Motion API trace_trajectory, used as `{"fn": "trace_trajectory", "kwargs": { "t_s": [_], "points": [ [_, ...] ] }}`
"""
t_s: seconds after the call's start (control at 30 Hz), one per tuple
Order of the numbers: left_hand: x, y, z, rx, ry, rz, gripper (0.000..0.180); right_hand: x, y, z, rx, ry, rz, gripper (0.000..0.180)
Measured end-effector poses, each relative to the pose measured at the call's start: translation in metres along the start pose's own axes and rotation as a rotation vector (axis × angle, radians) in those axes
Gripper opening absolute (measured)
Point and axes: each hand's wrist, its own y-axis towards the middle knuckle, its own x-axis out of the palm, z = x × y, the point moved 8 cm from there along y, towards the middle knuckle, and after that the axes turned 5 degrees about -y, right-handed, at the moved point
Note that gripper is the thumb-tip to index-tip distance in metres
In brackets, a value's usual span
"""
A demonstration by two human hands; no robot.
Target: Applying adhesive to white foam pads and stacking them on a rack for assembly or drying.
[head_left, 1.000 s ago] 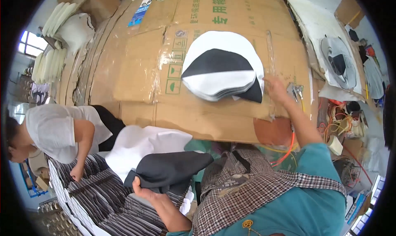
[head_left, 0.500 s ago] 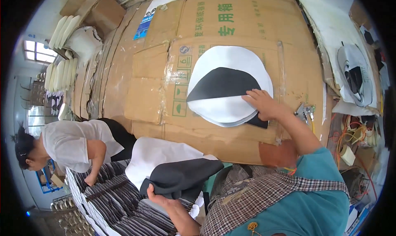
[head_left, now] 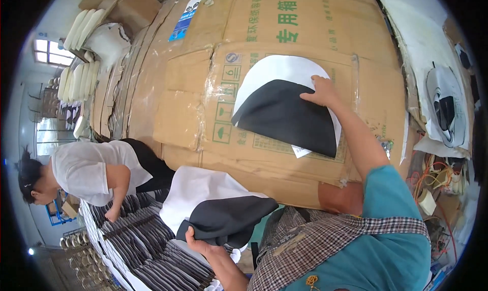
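On the cardboard-covered table lies a rounded white sheet (head_left: 269,67) with a black half-round piece (head_left: 290,115) on top of it, both looking like soft fabric. My right hand (head_left: 324,92) rests at the upper right edge of these pieces. Its thumb touches the black one and its fingers are apart. Low on the left, my left hand (head_left: 201,244) is closed on the edge of a draped black-and-white fabric piece (head_left: 229,217), thumb on top. That piece hangs loosely beside the table's near edge. A small white paper corner (head_left: 301,151) shows under the black piece.
A co-worker in a white shirt (head_left: 96,171) bends at the left over rows of stacked dark and white pieces (head_left: 147,235). To the right are tangled cords (head_left: 439,176) and a bundled grey-white item (head_left: 441,100). Pale shaped pads (head_left: 79,80) stand at far left.
My right hand has moved up and away from me across the pieces. Black now covers the near half, where white showed before. The left hand still holds the draped fabric.
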Motion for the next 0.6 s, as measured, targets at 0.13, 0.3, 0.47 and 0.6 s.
{"fn": "trace_trajectory", "kwargs": {
  "t_s": [0.13, 0.3, 0.47, 0.6],
  "points": [
    [0.000, 0.001, -0.003, -0.009, -0.026, -0.041, 0.042, 0.017, 0.014, -0.023, -0.013, -0.163, -0.421, 0.064],
    [-0.001, 0.000, -0.003, 0.029, -0.039, -0.043, 0.040, 0.037, 0.010, -0.042, -0.124, -0.038, -0.270, 0.056],
    [0.005, -0.001, -0.004, -0.010, -0.037, -0.044, 0.043, 0.012, -0.014, -0.092, -0.416, 0.263, -0.332, 0.042],
    [-0.014, 0.005, 0.004, 0.001, 0.008, 0.008, 0.045, -0.068, -0.080, -0.173, -0.636, 0.158, -0.330, 0.031]
  ]
}}
